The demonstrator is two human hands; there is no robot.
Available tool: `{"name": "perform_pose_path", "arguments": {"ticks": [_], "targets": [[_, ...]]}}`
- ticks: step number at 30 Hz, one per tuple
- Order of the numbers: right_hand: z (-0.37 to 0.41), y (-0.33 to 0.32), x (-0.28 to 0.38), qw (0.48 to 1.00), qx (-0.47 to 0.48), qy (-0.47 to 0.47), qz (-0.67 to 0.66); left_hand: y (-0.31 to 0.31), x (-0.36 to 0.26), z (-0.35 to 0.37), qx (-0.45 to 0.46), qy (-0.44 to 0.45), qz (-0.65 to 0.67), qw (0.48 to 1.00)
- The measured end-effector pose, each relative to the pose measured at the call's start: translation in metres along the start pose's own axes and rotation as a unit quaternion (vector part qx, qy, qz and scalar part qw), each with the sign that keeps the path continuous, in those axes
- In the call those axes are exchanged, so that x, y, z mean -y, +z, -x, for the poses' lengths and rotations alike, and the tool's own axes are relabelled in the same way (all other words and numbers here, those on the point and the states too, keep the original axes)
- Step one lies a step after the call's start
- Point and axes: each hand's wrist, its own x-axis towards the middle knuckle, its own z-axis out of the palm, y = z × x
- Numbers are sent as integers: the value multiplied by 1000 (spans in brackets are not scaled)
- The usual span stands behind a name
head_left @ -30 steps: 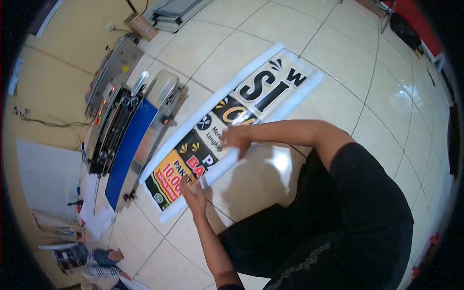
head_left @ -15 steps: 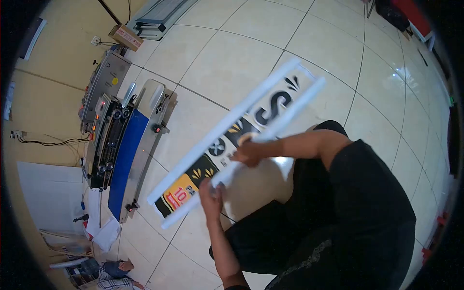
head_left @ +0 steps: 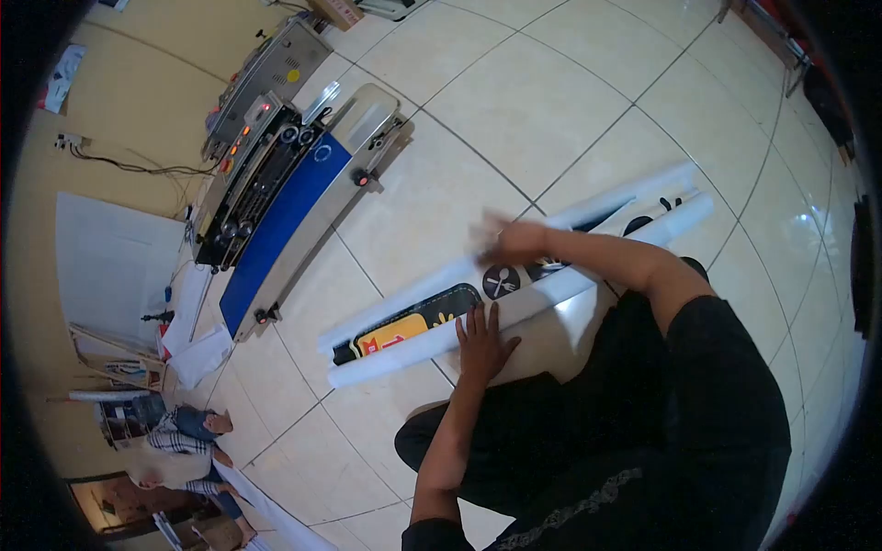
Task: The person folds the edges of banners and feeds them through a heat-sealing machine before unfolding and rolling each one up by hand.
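A long printed banner (head_left: pixel 501 282) lies on the tiled floor before my knees, its two long edges rolled inward into white tubes. Between the rolls, part of the orange, black and white print shows. My left hand (head_left: pixel 483 343) rests on the near roll with its fingers spread. Over the far roll, near the middle of the banner, is my right hand (head_left: pixel 510 242), its fingers smeared by motion. Whether it touches the roll cannot be made out.
A machine with a blue belt (head_left: pixel 285 234) stands at the left, a grey metal unit (head_left: pixel 276 73) behind it. White sheets (head_left: pixel 197 354) lie beyond its lower end. Another person (head_left: pixel 179 459) sits at the lower left, near a long white strip (head_left: pixel 276 514).
My right hand has moved from the print to the far roll. My left hand now lies flatter on the near roll. The rolls have closed in over more of the print. The view has shifted.
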Motion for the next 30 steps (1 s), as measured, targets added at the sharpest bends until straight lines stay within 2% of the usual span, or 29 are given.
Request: {"name": "perform_pose_path", "arguments": {"ticks": [3,4,5,6,7,8,10,11,12,13,14,15,16,17,18,19,21,22,24,26,27,28,29,30], "targets": [[-20,7,-41,965,-169,172,-100,10,12,-4,-45,26,-6,999],[-37,13,-37,969,232,-79,33,10,12,-5,-59,23,-12,998],[-39,14,-53,970,229,-72,34,8,13,-5,-57,28,-17,998],[-33,16,-82,979,72,192,3,7,15,-4,-57,42,-30,997],[-27,14,-107,898,-91,430,-25,8,13,-8,-62,51,-38,996],[-32,3,-123,901,-89,423,-23,3,11,-11,-45,49,-33,997],[-56,-16,-121,834,-53,527,-154,0,15,-19,-25,41,2,999],[-71,4,-106,903,-106,400,-115,-5,18,-20,-12,43,35,998],[-61,70,-74,856,-306,159,-386,-10,28,-29,13,35,88,995],[-77,-13,-27,934,-225,218,-171,-14,37,-40,-24,69,115,991],[-66,-54,3,931,-155,189,-270,-22,49,-52,-59,100,143,983],[-51,-57,4,935,-143,185,-266,-40,72,-84,63,19,178,982],[-44,-53,8,949,-44,178,-255,-27,85,-86,-84,17,74,994],[-35,-45,10,954,54,172,-240,-39,83,-92,-133,-20,59,989],[-19,-17,-12,953,38,201,-223,-43,81,-98,-194,-46,94,975],[-18,-26,-32,907,58,328,-259,-53,80,-103,-188,-63,125,972],[-19,-36,-50,868,173,347,-312,-71,72,-101,-213,-46,121,969],[-16,-37,-45,869,173,344,-311,-74,68,-99,-215,-48,120,968],[-12,-34,-17,913,112,312,-239,-78,62,-91,-216,-31,142,965],[-9,-30,10,901,142,308,-271,-77,50,-81,-191,-11,177,965],[23,31,37,947,-95,217,-217,-80,38,-73,-173,-6,197,965],[20,-5,54,927,62,235,-285,-79,24,-65,-164,14,227,960],[19,-34,67,907,99,237,-334,-83,8,-57,-155,34,259,953],[24,-43,83,910,92,206,-347,-102,-12,-48,-81,18,255,963]]}}
